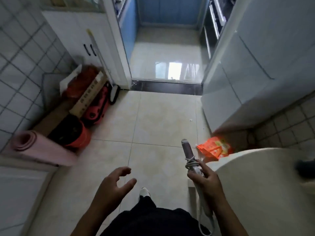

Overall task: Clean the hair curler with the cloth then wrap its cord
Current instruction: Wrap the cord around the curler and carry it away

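My right hand (207, 182) grips the white handle of the hair curler (187, 149), whose mauve barrel points up and away over the floor. Its white cord (191, 163) is looped a few turns around the curler just above my fingers, and a loose end trails down past my wrist. My left hand (115, 183) hovers to the left of it with fingers spread, holding nothing. No cloth is in view.
A round white table (265, 193) fills the lower right, with an orange snack packet (214, 148) on the floor beyond it. A rolled pink mat (42, 149), red bags and boxes (88, 99) line the left wall. A doorway with a dark threshold (167, 86) lies ahead.
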`<action>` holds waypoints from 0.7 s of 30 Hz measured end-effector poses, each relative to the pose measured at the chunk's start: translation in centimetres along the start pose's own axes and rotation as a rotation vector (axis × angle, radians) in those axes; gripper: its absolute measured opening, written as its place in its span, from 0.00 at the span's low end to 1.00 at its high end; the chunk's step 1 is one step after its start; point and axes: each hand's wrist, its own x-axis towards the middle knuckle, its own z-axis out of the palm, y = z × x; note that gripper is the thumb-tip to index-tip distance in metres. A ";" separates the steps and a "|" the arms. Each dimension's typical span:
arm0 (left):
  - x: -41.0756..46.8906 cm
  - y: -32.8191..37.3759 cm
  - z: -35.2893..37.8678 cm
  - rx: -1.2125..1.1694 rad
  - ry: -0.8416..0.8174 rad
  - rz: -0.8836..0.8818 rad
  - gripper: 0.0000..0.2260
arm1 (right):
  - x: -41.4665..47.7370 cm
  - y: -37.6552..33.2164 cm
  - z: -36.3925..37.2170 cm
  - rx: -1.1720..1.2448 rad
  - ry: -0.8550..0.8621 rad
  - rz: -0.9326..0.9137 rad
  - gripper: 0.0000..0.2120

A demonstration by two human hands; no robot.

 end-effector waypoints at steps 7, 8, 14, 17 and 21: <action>0.5 -8.9 -9.3 -0.204 0.266 -0.166 0.23 | 5.1 -8.6 16.1 -0.237 -0.299 -0.096 0.18; 0.5 -9.7 -10.2 -0.228 0.296 -0.191 0.23 | 5.6 -9.4 17.6 -0.269 -0.331 -0.103 0.19; 1.7 -14.0 -14.9 -0.363 0.463 -0.312 0.23 | 11.5 -14.0 26.3 -0.473 -0.469 -0.146 0.20; 2.5 -16.0 -17.8 -0.398 0.543 -0.386 0.22 | 13.9 -16.6 31.7 -0.541 -0.567 -0.181 0.21; 3.2 -17.9 -22.6 -0.428 0.676 -0.495 0.19 | 16.5 -20.0 41.0 -0.591 -0.716 -0.225 0.19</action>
